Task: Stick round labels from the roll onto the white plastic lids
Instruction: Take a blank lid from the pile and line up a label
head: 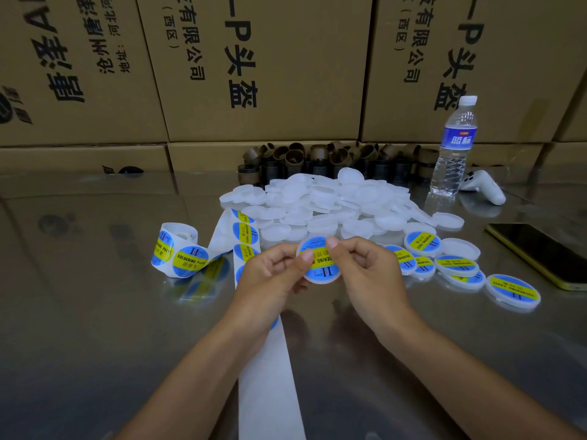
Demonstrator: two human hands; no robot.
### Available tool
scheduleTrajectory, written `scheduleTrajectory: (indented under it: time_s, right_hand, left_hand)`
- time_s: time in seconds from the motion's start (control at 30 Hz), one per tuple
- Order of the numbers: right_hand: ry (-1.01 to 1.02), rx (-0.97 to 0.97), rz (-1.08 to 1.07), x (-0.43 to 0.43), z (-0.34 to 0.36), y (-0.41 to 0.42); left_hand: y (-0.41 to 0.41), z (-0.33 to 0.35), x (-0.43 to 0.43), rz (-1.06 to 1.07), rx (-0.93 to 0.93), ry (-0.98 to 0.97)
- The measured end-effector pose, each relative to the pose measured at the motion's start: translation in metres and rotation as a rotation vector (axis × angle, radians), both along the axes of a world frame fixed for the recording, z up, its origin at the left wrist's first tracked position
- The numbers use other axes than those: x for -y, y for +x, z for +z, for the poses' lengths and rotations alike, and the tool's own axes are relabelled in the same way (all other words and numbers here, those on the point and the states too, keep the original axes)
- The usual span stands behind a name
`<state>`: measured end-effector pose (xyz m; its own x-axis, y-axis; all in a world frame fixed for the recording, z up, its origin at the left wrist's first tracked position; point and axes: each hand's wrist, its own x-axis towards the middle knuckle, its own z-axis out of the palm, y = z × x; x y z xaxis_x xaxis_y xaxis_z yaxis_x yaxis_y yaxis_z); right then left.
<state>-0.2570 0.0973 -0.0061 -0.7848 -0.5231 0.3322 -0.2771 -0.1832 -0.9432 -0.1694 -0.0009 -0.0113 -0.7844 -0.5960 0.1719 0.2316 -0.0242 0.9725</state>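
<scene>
Lid (322,280) pinched between left hand (270,277) and right hand (368,271), label (320,260) on top: uneven pressing here could crease it or trap a bubble.

Frosted plastic lids (317,198) lie on a glossy metal table (95,296) before matt cardboard boxes (270,68).

White lids (317,201), labels (190,260) — blue, yellow band

Shiny table (95,312), lids (324,201), label roll (178,249), bottle (452,154), phone (540,252)
</scene>
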Motion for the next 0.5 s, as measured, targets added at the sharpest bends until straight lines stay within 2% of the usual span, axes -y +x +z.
scheduleTrajectory:
  time_s: [0.2,0.5]
  right_hand:
    - [-0.006,-0.015,0.0,-0.0007,0.0001,-0.0008]
    - [0.017,-0.09,0.055,0.0016,-0.0013,-0.0034]
  left_hand:
    - [-0.0016,-0.0012,-0.0038,-0.051,-0.007,-0.012]
    - [-0.0016,-0.0008,-0.0009,0.037,-0.038,0.012]
